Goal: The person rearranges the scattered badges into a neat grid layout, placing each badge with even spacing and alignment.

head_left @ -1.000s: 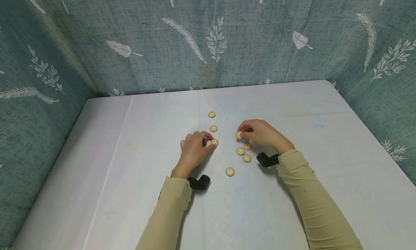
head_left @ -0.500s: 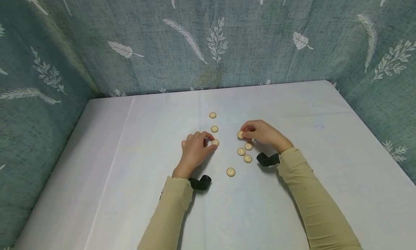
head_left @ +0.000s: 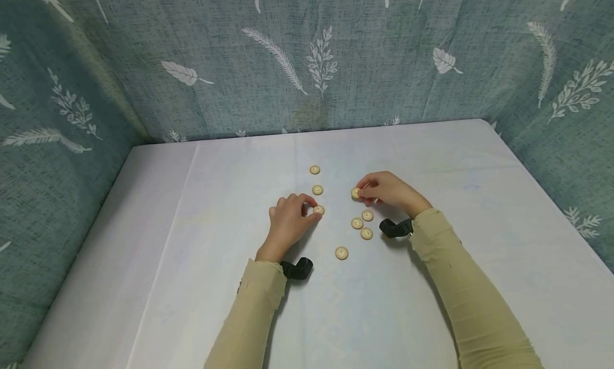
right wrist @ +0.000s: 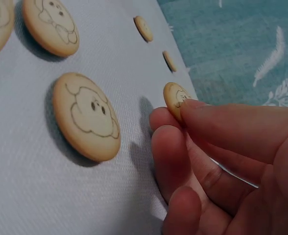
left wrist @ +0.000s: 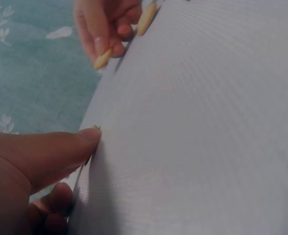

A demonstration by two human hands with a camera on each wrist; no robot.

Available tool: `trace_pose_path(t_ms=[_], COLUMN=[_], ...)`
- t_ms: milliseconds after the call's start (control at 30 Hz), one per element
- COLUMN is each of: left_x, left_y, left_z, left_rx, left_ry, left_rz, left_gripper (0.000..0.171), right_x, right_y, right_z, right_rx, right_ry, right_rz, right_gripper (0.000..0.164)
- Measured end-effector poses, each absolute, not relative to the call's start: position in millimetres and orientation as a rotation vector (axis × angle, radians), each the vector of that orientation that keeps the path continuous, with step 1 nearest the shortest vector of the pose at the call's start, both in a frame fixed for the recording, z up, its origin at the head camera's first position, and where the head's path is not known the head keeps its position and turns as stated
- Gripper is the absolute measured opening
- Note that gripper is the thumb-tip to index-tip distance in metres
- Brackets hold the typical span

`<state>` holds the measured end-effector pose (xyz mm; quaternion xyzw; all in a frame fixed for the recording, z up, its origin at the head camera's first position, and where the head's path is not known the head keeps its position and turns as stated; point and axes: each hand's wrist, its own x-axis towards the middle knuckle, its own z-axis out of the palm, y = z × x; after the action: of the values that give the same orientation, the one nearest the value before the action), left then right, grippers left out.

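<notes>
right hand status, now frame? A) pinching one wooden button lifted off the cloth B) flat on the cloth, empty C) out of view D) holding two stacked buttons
A: the right hand pinches a single button between thumb and fingertips, raised clear of the white cloth, as the right wrist view shows.

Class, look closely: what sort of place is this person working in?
Probably a small curtained-off tabletop work area, not a lived-in room: a white-covered table, teal leaf-print cloth hung on three sides, and wooden buttons laid out between the hands.
</notes>
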<state>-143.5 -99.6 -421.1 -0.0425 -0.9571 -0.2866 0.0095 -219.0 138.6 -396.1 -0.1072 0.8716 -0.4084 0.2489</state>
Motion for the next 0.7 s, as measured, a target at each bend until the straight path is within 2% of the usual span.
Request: trace_pose_path(t_ms=[700], left_x=[-144.1], left_y=[-101.0], left_z=[-418.5], left_rx=[-0.116], left_ry=[-3.018], left_rz=[-0.920], left_gripper=[0.024], right_x=[-237.1], right_y=[121.8], right_z=[-396.4], right_rx=[-0.083], right_ry=[2.445], right_rz=[-1.157], right_gripper=[0.023])
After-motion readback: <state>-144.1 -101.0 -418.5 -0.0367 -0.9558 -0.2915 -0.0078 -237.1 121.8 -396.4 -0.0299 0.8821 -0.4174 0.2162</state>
